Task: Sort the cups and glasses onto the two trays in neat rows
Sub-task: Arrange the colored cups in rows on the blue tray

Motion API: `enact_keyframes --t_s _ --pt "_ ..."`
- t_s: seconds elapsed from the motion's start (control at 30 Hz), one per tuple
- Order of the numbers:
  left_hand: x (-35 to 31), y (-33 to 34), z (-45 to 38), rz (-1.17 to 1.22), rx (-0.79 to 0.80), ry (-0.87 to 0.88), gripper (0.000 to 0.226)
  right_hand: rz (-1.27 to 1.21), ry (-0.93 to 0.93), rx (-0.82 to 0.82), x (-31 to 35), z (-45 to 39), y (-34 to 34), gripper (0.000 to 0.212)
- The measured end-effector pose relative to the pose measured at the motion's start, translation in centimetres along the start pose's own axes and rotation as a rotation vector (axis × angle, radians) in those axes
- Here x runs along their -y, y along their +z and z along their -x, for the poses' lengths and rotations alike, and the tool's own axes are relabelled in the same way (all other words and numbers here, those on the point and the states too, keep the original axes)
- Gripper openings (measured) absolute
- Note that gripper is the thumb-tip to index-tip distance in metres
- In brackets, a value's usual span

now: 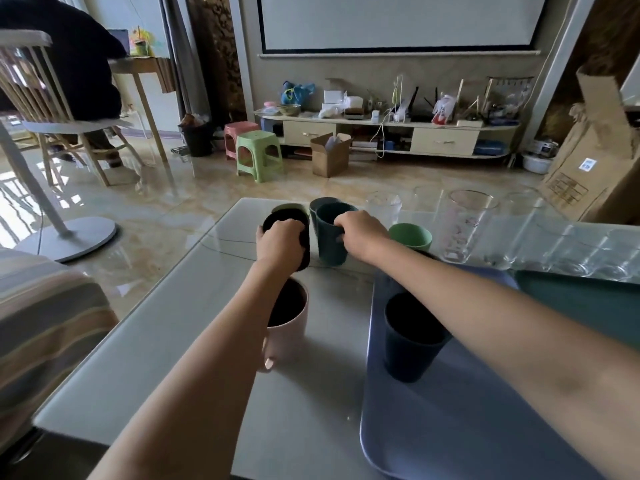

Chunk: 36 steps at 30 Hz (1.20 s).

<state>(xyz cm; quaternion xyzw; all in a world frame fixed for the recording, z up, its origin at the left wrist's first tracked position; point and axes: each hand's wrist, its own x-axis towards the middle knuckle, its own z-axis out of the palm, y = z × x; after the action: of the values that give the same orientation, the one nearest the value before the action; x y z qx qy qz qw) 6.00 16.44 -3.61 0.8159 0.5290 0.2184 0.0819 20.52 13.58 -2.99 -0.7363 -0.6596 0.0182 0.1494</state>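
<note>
My left hand point(278, 244) grips the rim of a black cup point(289, 220) at the far side of the grey table point(166, 341). My right hand point(362, 237) holds the rim of a dark teal cup point(329, 237); another dark cup point(320, 203) stands just behind it. A light green cup point(412, 236) sits to the right of my right hand. A pink cup point(289, 322) stands on the table under my left forearm. A dark blue cup point(410, 337) stands on the blue-grey tray point(450, 427). Several clear glasses point(467, 230) stand at the far right, by the green tray point(588, 306).
The table's left edge runs beside a striped cushion point(45, 323). Beyond the table lie a tiled floor, a lamp base point(69, 237), plastic stools point(258, 154) and a low cabinet point(388, 133). A person sits on a chair at the far left. Cardboard boxes point(595, 161) lean at the right.
</note>
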Motion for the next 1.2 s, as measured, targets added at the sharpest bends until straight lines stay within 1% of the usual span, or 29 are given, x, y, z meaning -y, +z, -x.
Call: enact_keyframes --t_s 0.1,0.23,0.33,0.43,0.47,0.5,0.6,0.63,0.7,0.8,0.9,1.03,1.1,1.2 --pt "-1.7 -3.0 0.7 0.068 -0.090 0.000 0.009 -0.031 -0.082 -0.147 0.7 1.7 -2.4 0.014" --pt "-3.5 -6.5 4.4 0.132 -0.242 0.009 0.006 -0.143 -0.186 -0.227 1.6 6.2 -6.5 0.011" --pt "-3.6 -7.6 8.3 0.185 -0.302 -0.017 0.004 -0.277 -0.227 -0.224 1.8 11.7 -8.4 0.008" --pt "-3.9 -8.3 10.9 0.164 -0.325 0.033 0.008 -0.355 -0.271 -0.155 1.4 17.6 -9.1 0.003" --pt "-4.2 -8.5 11.6 0.148 -0.335 0.055 0.010 -0.371 -0.297 -0.121 1.2 19.6 -9.3 0.007" --pt "-4.4 -8.6 12.2 0.125 -0.340 0.077 0.011 -0.371 -0.335 -0.085 1.0 21.4 -9.4 0.011" --pt "-4.8 -8.3 13.9 0.054 -0.326 0.143 0.006 -0.232 -0.402 0.008 -0.5 25.1 -8.7 0.008" --pt "-4.9 -8.1 14.5 0.032 -0.310 0.165 0.005 -0.192 -0.390 0.022 -1.0 25.8 -8.3 0.010" --pt "-4.9 -7.9 15.3 -0.004 -0.259 0.209 0.006 -0.191 -0.338 0.039 -2.0 26.9 -7.5 0.011" --pt "-5.0 -7.7 15.9 -0.004 -0.186 0.215 0.009 -0.173 -0.286 0.093 -3.1 27.7 -5.7 0.021" --pt "-5.4 -7.8 16.2 0.031 -0.170 0.205 0.016 -0.101 -0.277 0.188 -3.6 28.0 -3.7 0.024" --pt "-6.0 -7.8 16.3 0.043 -0.171 0.238 0.008 -0.094 -0.273 0.260 -3.5 28.0 -3.5 0.021" --pt "-6.2 -7.8 16.4 0.056 -0.175 0.262 0.009 -0.080 -0.254 0.241 -3.6 28.1 -4.2 0.029" --pt "-6.7 -7.9 16.2 0.081 -0.223 0.293 0.008 -0.174 -0.229 0.070 -3.3 27.9 -5.9 0.045"
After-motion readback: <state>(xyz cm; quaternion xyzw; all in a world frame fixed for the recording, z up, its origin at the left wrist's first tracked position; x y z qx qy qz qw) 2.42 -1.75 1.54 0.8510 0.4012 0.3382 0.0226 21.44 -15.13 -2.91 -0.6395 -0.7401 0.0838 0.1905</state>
